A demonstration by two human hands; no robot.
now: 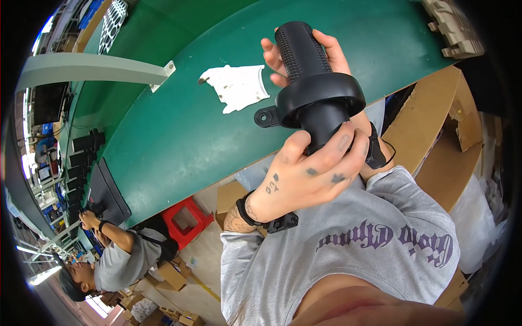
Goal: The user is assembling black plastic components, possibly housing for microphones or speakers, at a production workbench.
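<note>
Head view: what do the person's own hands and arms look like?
Left hand: small dark tattoos on the back and fingers, more above the wrist; a black band with a black fitting. Right hand: a black strap at the wrist, a thin black cord looping beside it. Both sleeves are grey.

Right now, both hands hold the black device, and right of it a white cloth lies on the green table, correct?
Wrong side: the head view shows the white cloth on the green table left of the black device, which the left hand and right hand hold.
</note>
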